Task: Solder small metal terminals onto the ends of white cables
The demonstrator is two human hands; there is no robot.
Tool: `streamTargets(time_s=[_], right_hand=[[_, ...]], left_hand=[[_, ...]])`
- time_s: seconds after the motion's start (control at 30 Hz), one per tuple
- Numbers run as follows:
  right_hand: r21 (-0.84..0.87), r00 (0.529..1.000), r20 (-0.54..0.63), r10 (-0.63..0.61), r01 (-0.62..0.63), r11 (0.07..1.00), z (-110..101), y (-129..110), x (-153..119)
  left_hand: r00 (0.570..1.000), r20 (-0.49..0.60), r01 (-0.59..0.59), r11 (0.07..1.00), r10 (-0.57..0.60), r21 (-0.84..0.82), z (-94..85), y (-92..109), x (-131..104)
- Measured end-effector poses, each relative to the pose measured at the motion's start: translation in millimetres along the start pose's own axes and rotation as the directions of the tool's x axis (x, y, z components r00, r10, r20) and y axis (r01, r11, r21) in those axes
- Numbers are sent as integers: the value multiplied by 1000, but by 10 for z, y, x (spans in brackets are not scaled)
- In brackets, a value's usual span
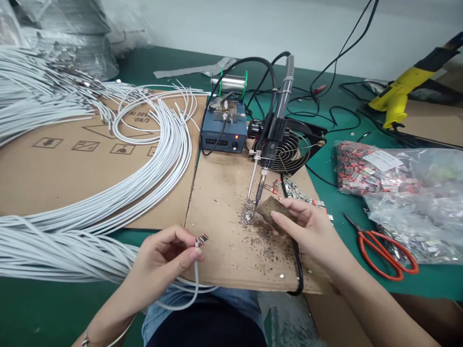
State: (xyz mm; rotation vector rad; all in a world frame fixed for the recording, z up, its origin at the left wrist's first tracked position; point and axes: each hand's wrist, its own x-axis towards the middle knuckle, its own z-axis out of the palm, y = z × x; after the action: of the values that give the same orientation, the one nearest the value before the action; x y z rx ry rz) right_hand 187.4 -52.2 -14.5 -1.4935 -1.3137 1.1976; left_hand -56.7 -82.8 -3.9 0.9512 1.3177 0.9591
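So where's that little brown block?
In the head view, the brown block is right of centre, in the right hand, beside the soldering iron tip.

a workshop: soldering iron point(278, 126) and solder spool point(233, 83)

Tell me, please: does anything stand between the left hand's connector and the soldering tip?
Nothing visible blocks the connector; a thin tube ends left of the tip, with the brown block at its right.
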Motion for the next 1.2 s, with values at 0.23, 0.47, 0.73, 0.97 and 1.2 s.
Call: streamTargets(time_s=[0.23,0.47,0.73,0.97,1.2], right_hand=[[-721,664,51,-746,541,432,51,-63,-98],[-747,639,156,-753,576,333,127,-107,-154],[-803,637,278,-719,565,190,136,-124,-145],[-805,672,295,-679,558,202,128,-135,-154],[-762,655,227,-721,581,287,101,-110,-142]], left_hand=[[999,33,-14,1000,14,-24,-15,-13,-4],[999,41,-15,999,17,-31,-38,-31,10],[999,46,-15,999,17,-30,-39,-36,21],[1000,10,-2,1000,2,11,-13,-5,7],[1000,-15,10,1000,-10,18,10,10,6]])
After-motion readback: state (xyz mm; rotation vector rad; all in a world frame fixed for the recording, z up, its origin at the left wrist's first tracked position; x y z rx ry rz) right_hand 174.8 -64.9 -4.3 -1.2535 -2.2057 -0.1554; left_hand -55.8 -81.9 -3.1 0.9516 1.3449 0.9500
